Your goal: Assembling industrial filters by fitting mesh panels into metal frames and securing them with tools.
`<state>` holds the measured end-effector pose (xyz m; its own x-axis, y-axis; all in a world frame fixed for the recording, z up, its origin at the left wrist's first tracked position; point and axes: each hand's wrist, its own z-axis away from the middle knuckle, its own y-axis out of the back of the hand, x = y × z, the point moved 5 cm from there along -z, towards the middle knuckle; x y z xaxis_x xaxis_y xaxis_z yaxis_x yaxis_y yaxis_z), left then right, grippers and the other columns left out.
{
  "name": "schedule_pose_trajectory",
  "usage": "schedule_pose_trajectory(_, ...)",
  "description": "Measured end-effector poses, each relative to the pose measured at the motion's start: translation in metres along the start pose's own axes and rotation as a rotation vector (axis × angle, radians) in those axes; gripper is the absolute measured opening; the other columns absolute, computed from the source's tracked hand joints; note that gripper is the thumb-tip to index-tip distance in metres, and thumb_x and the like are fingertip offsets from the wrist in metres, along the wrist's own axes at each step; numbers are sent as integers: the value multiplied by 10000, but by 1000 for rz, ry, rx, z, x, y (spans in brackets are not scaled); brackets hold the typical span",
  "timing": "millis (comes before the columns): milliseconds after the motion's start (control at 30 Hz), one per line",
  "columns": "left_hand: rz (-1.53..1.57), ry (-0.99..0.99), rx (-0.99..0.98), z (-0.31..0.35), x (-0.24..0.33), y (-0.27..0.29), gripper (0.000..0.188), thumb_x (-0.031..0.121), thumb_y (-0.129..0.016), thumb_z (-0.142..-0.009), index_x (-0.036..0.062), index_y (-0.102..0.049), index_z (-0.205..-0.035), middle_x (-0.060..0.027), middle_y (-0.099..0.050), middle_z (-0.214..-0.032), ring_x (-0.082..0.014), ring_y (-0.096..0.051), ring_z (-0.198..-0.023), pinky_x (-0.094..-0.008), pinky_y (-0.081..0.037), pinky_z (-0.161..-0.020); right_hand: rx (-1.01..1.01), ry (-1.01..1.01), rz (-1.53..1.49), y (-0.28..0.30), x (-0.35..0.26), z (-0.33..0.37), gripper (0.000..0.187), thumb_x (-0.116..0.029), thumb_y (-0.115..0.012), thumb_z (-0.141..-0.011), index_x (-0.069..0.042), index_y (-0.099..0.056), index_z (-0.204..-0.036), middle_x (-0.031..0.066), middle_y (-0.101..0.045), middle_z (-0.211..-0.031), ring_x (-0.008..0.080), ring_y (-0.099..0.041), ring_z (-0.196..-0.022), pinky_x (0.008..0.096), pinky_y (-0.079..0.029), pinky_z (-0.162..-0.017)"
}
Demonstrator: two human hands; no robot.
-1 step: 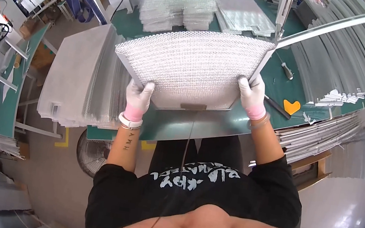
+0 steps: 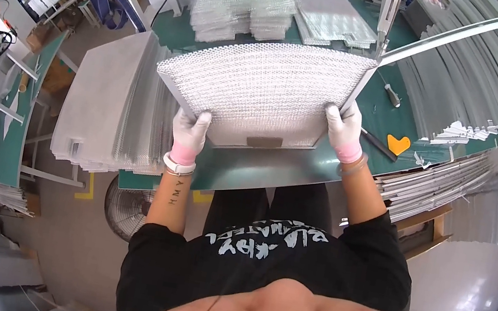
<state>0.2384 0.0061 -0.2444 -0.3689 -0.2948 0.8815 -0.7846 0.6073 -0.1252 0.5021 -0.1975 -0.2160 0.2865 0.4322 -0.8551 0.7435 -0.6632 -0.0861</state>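
A silvery mesh filter panel (image 2: 266, 95) is held tilted over the near edge of the workbench, with slim pale framing along its sides. My left hand (image 2: 190, 132), in a white glove with a pink cuff, grips its left side, thumb on top. On the right side, my right hand (image 2: 343, 129), gloved the same way, has its thumb on the frame; its other fingers are mostly hidden. A small brown rectangle (image 2: 263, 141) shows at the panel's near edge. From the far right corner a long white frame strip (image 2: 449, 43) reaches up and right; whether it is joined there I cannot tell.
Stacked mesh sheets (image 2: 106, 97) stand left, with more mesh stacks (image 2: 242, 4) behind. Right of the panel lie a screwdriver (image 2: 392, 97), a black-handled tool (image 2: 379, 145) and a yellow heart-shaped piece (image 2: 398, 146). Long metal strips (image 2: 444, 183) lie beside the green bench (image 2: 226, 171).
The panel's tilt and the white strip's far end have shifted very slightly. Both hands keep the same grip.
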Motion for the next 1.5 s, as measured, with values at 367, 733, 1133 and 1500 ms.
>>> schedule_pose_trajectory(367, -458, 166, 212, 59, -46, -20, 931, 184, -836, -702, -89, -252, -1374, -231, -427, -1345, -306, -440, -1234, -384, -325, -1089, 17, -93, 449, -8, 44, 56, 1056, -148, -852, -646, 29, -157, -1422, 192, -397, -1354, 261, -422, -1258, 381, -342, -1079)
schedule_pose_trajectory(733, -668, 226, 374, 71, -69, -34, 1048, 152, -872, -646, -112, -177, -1385, -265, -374, -1359, -339, -389, -1276, -387, -280, -1117, 261, -173, 387, -33, 73, 78, 1075, -79, -861, -610, 29, -139, -1398, 187, -341, -1337, 268, -375, -1250, 370, -299, -1100)
schedule_pose_trajectory(1133, -605, 203, 331, 76, -71, -34, 1052, 155, -868, -657, -101, -158, -1390, -269, -356, -1370, -343, -370, -1287, -385, -261, -1129, 142, -76, 320, -33, 63, 75, 1267, -71, -878, -560, 21, 6, -1463, 205, -254, -1412, 299, -290, -1346, 382, -233, -1152)
schedule_pose_trajectory(1500, -672, 159, 294, 78, -76, -33, 1106, 237, -883, -640, -128, -156, -1389, -296, -340, -1363, -365, -348, -1304, -397, -245, -1138, 372, -66, 470, -35, 74, 75, 1139, -122, -918, -521, 36, -202, -1392, 191, -357, -1276, 305, -390, -1229, 393, -322, -1082)
